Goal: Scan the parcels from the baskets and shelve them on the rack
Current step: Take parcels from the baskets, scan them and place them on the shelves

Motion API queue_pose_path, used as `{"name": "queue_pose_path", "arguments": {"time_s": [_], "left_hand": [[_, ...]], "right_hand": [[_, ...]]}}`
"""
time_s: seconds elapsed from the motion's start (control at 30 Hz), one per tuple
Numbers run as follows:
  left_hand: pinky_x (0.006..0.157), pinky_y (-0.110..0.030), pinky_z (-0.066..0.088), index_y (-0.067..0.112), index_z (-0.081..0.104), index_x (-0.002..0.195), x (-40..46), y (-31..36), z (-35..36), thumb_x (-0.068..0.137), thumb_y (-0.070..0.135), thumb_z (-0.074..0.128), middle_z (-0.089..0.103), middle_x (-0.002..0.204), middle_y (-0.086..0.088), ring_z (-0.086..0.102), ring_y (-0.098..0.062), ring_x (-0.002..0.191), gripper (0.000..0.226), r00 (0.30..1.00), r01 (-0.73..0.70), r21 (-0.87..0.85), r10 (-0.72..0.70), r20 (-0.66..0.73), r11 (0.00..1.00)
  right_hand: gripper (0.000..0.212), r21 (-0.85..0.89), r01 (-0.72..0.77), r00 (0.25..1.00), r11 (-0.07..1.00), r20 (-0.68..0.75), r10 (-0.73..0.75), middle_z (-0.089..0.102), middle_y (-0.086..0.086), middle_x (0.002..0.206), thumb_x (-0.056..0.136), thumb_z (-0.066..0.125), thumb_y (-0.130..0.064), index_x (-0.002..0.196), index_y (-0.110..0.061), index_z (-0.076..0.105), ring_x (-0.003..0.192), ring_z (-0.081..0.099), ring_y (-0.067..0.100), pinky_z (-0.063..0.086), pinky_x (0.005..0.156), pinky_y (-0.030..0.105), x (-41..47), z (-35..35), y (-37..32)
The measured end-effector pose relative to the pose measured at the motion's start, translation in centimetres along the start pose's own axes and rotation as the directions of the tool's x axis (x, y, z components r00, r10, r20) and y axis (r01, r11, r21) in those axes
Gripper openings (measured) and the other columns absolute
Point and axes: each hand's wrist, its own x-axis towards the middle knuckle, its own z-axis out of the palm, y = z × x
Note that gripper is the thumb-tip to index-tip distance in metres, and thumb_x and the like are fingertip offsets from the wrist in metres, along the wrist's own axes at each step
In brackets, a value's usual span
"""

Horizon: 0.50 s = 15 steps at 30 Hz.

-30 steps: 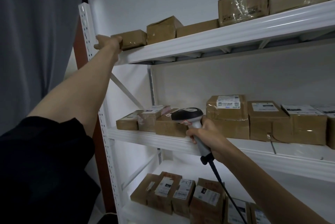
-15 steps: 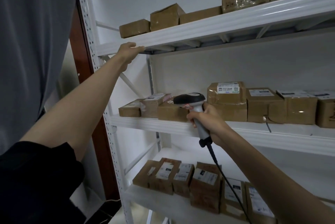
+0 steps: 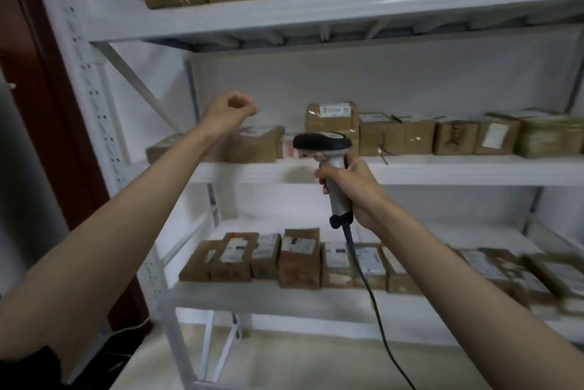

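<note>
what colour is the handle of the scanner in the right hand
Light grey, under a black head; the scanner shows best in the head view, gripped by the right hand.

Right hand (image 3: 354, 189) grips scanner (image 3: 328, 162); left hand (image 3: 229, 113) loosely curled, empty, before rack (image 3: 316, 15).

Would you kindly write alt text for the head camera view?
A right hand grips a corded barcode scanner before a white rack of brown parcels, while the empty left hand hangs loosely curled by the middle shelf.
</note>
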Motion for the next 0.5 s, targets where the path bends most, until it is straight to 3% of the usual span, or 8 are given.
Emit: {"name": "queue_pose_path", "arguments": {"time_s": [0.2, 0.37, 0.5], "left_hand": [[0.071, -0.015, 0.046, 0.017, 0.067, 0.105, -7.0, -3.2, 6.1, 0.095, 0.018, 0.068, 0.065, 0.097, 0.002, 0.059, -0.007, 0.084, 0.010, 0.974, 0.017, -0.072, -0.001, 0.226, 0.997], [0.072, -0.022, 0.048, 0.020, 0.070, 0.098, -11.1, -3.4, 10.8, 0.095, 0.022, 0.069, 0.067, 0.097, 0.005, 0.063, -0.013, 0.091, 0.004, 0.924, 0.035, -0.052, -0.012, 0.383, 0.998], [0.077, -0.028, 0.052, 0.016, 0.071, 0.103, -14.0, -1.4, 15.3, 0.095, 0.024, 0.069, 0.068, 0.099, 0.004, 0.066, -0.017, 0.093, 0.012, 0.893, 0.019, -0.055, 0.008, 0.451, 0.998]], "right_hand": [[0.031, -0.031, -0.094, 0.985, 0.995, -0.147, 0.088, 0.063, 0.005, 0.082, 0.088, 0.067, -0.002, 0.113, -0.018, 0.060, 0.061, 0.059, 0.009, 0.053, 0.056, 0.022, -6.5, -3.6, 2.3], [0.030, -0.045, -0.177, 0.961, 0.983, -0.222, 0.163, 0.063, 0.005, 0.087, 0.090, 0.067, -0.007, 0.115, -0.020, 0.057, 0.069, 0.059, 0.011, 0.053, 0.056, 0.022, -11.4, -7.8, 3.1], [0.035, -0.029, -0.209, 0.948, 0.977, -0.252, 0.195, 0.061, 0.005, 0.089, 0.092, 0.066, -0.009, 0.122, -0.022, 0.055, 0.075, 0.060, 0.013, 0.056, 0.067, 0.029, -14.7, -12.2, 3.1]]}}
